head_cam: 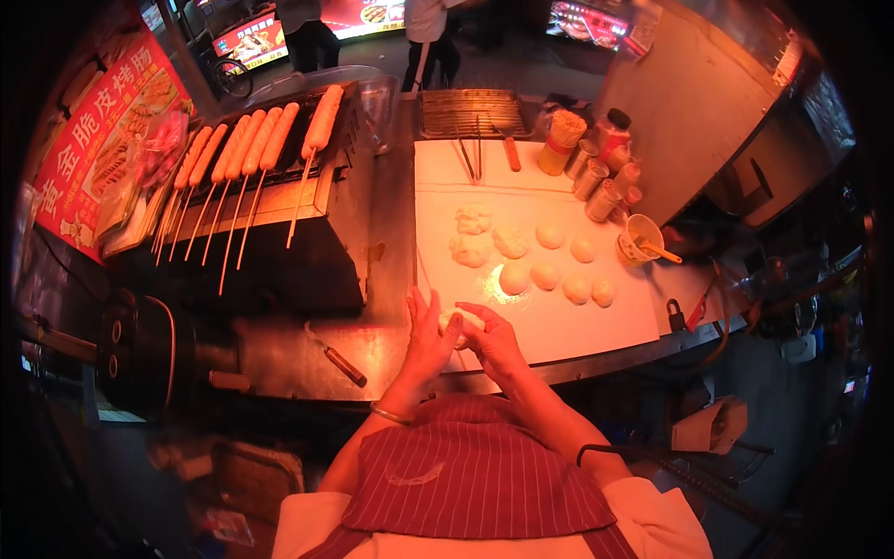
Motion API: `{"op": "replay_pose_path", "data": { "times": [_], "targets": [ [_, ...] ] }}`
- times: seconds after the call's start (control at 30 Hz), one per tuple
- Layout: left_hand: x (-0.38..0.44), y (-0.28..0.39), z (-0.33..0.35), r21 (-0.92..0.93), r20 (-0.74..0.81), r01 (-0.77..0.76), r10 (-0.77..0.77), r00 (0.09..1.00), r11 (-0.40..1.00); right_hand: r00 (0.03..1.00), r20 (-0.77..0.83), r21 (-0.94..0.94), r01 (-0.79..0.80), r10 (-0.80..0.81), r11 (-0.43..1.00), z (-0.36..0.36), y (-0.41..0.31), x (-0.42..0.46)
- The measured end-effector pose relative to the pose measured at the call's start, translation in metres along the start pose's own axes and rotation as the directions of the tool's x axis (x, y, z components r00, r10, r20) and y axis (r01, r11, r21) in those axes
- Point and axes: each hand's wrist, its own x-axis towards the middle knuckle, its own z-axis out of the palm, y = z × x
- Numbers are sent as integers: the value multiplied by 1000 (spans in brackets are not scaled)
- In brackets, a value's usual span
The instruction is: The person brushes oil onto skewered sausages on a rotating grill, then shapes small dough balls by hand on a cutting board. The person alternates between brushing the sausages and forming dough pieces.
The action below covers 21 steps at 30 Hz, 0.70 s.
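Between my left hand (pixel 429 335) and my right hand (pixel 494 339) is a piece of pale dough (pixel 469 327), held by the fingers of both above the near left edge of a white board (pixel 447 164). Smooth, round dough balls (pixel 545 275) lie on the board beyond my right hand. Farther left on it sit several rougher, lumpy dough pieces (pixel 509 241). A shiny wet patch surrounds the nearest ball. My palms and part of the held dough are hidden by the fingers.
Skewered sausages (pixel 265 136) rest on a grill at left. Tongs (pixel 471 157), a spatula (pixel 513 154), a skewer container (pixel 555 157), shaker jars (pixel 590 178) and a cup (pixel 632 241) stand or lie along the board's far and right sides. A wooden-handled tool (pixel 343 365) lies left of my hands.
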Motion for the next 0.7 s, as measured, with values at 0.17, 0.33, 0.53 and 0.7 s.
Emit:
{"op": "replay_pose_path", "data": {
  "times": [0.17, 0.33, 0.53, 0.7],
  "targets": [
    [-4, 11, 0, -903, 383, 415, -231, 894, 111, 966, 136, 105, 207, -220, 973, 12, 12, -4],
    [-7, 10, 13, -934, 160, 261, -366, 917, 244, 890, 19, -365, 431, -456, 825, 18, 21, 5],
    [-8, 0, 2, -874, 65, 231, -370, 927, 427, 918, -128, -480, 273, -375, 834, -12, 7, 7],
    [-4, 21, 10, -881, 205, 289, -249, 947, 375, 922, 57, -263, 384, -383, 885, 5, 11, 5]
  ]
}}
